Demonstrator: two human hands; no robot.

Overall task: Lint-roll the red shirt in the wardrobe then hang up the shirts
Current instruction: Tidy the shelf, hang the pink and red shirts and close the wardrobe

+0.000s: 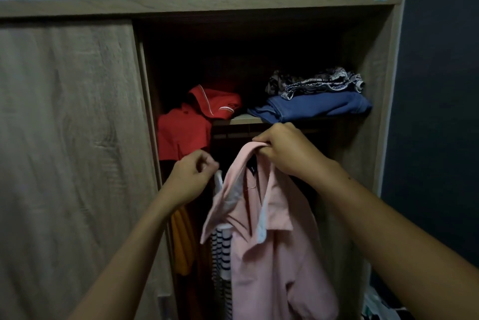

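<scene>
The shelf [243, 119] is running across the wardrobe just above the right grip [281, 150]. A red shirt [197, 117] is lying on it up and left of that grip, spilling over the front edge. Folded blue jeans [316, 108] are sitting above the grip, a patterned cloth [313, 82] resting on them.

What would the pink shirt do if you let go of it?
Probably flop and slide down: the pink shirt hangs limp in folds from the right hand pinching its collar. It looks light, since a pinch holds it. Its collar already droops sideways, so it won't keep shape.
</scene>
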